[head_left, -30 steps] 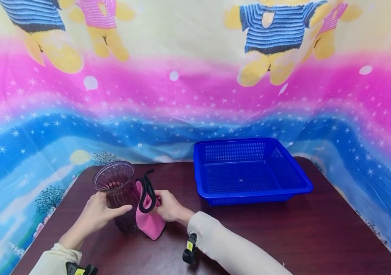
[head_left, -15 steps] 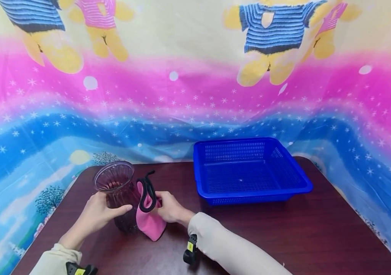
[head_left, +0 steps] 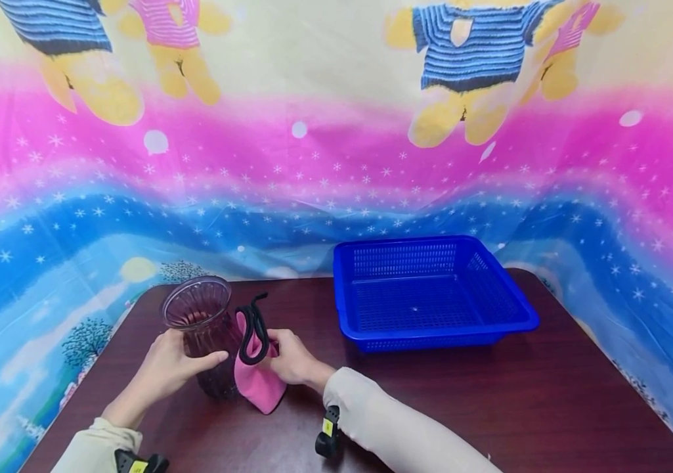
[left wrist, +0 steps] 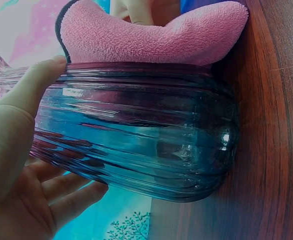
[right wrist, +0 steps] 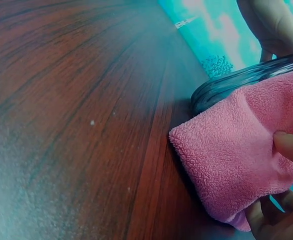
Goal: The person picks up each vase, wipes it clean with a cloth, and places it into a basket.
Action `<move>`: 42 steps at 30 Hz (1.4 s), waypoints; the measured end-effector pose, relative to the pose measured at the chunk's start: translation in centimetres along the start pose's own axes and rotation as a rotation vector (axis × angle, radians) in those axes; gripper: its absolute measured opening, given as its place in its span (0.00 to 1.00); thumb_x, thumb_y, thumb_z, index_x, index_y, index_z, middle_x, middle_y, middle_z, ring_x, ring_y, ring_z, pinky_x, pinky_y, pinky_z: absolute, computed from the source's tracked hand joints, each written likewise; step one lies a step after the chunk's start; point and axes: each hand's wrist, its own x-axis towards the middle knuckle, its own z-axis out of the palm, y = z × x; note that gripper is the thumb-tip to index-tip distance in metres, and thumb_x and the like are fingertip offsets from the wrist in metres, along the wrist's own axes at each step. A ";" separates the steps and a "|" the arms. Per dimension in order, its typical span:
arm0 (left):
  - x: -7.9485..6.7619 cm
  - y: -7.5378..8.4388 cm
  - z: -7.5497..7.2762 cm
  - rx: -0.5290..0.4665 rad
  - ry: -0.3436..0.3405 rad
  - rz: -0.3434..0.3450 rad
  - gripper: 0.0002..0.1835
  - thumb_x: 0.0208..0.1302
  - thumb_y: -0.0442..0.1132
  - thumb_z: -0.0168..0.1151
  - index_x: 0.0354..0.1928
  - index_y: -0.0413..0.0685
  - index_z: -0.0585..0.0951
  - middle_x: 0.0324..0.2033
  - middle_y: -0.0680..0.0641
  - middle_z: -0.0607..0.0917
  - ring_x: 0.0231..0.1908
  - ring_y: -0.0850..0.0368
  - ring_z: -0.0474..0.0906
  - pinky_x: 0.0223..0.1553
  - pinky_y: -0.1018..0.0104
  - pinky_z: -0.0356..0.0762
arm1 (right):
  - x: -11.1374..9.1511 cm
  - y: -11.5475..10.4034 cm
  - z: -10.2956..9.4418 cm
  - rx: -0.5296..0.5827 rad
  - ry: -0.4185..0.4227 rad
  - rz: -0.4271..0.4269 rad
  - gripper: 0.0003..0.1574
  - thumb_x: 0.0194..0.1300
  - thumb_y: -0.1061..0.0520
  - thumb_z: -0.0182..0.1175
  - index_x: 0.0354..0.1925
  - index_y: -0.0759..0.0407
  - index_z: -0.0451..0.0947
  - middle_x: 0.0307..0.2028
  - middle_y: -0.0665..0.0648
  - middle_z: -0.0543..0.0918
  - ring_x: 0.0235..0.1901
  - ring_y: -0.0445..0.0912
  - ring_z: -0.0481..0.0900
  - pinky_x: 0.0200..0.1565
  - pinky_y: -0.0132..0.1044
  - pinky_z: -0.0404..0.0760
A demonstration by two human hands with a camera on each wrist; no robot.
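A purple-tinted ribbed glass vase [head_left: 212, 338] with a flared rim stands upright at the left of the table in the head view. My left hand [head_left: 165, 369] grips its left side, the thumb across the front and the fingers behind. Against the vase's right side lies a pink fleecy cloth [head_left: 258, 387] with black edging, folded over at the top. My right hand [head_left: 295, 358] pinches this cloth from the right. Up close in the left wrist view, the cloth [left wrist: 151, 45] touches the glass wall. Thumb and fingers hold the cloth [right wrist: 221, 155] in the right wrist view.
A blue plastic basket [head_left: 431, 338] with perforated sides sits at the back right of the dark wooden table [head_left: 490, 394]. Behind the table hangs a printed curtain [head_left: 312, 164] with snowflakes and bears. Both sleeves carry black wrist straps [head_left: 327, 430].
Almost nothing differs. The right hand and the pink cloth have shifted very slightly toward the front; the left hand and vase stay in place.
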 end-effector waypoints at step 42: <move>-0.2 0.1 -0.1 0.044 -0.006 -0.018 0.32 0.49 0.47 0.77 0.54 0.40 0.79 0.44 0.34 0.88 0.46 0.35 0.85 0.45 0.42 0.80 | 1.1 -3.2 -1.1 0.076 0.007 -0.048 0.04 0.62 0.65 0.64 0.38 0.62 0.82 0.22 0.45 0.71 0.22 0.32 0.67 0.25 0.24 0.65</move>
